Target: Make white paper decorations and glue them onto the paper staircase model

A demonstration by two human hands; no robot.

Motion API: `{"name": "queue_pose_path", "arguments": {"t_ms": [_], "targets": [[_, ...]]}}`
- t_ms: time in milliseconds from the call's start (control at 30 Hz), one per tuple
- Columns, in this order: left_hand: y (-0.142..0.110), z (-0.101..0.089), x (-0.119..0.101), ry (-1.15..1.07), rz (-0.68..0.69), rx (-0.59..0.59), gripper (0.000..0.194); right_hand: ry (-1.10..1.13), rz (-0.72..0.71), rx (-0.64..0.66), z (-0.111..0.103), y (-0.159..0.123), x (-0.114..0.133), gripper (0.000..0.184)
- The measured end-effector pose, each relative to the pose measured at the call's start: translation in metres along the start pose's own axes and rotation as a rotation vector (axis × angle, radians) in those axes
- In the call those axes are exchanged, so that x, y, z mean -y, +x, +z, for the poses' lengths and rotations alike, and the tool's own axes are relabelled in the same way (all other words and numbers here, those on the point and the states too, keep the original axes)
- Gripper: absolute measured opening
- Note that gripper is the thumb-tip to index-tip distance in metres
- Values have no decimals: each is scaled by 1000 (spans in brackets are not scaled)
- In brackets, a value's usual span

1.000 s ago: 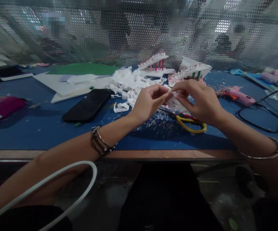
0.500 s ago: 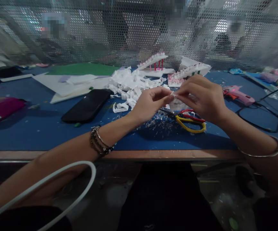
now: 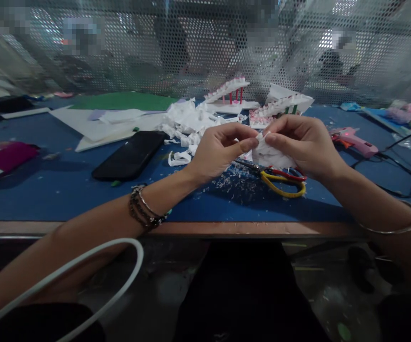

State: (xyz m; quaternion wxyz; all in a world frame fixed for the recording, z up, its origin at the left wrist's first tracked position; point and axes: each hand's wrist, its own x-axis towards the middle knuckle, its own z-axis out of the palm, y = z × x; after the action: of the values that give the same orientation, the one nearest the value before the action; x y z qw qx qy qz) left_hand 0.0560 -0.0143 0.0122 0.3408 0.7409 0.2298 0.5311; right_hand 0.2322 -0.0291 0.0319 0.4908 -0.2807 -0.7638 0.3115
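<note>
**Crumpled white piece (image 3: 272, 155) pinched between left hand (image 3: 213, 151) and right hand (image 3: 308, 146)**

Piece sits in the gap between the fingertips, hanging below them and mostly toward the right hand, which is nearer its bulk. Looks wider crosswise than tall; true long axis unclear, right fingers hide part. Left hand grips the upper left edge, thumb and fingers pointing right. Right hand grips the top, thumb pointing left, knuckles up. Both wrists above counter (image 3: 84, 202). Scissors (image 3: 284, 193) just under the hands; white scraps (image 3: 186, 118) beyond the left hand.
</note>
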Motion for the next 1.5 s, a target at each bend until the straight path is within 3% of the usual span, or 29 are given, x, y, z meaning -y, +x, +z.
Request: {"name": "queue_pose_path", "arguments": {"t_ms": [233, 400, 567, 700, 867, 1000, 1233, 1500], "targets": [[0, -2, -8, -10, 19, 12, 27, 234, 95, 93, 5, -2, -1, 20], [1, -5, -8, -5, 36, 82, 31, 239, 110, 150, 4, -3, -1, 19], [0, -4, -7, 92, 95, -31, 28, 168, 56, 75, 5, -3, -3, 16], [-3, 0, -8, 158, 146, -102, 15, 98, -23, -3, 7, -2, -5, 15], [-6, 2, -9, 125, 175, -84, 7, -27, -69, -59, 9, -3, -5, 20], [-6, 0, -9, 114, 138, 14, 11, -36, -108, -66, 8, -5, -3, 23], [-3, -4, -9, 70, 98, 80, 21, -42, -89, -5, 7, -4, -2, 27], [-2, 3, -4, -37, -61, 6, 31, -190, -122, -26, 8, -6, 3, 27]]}}
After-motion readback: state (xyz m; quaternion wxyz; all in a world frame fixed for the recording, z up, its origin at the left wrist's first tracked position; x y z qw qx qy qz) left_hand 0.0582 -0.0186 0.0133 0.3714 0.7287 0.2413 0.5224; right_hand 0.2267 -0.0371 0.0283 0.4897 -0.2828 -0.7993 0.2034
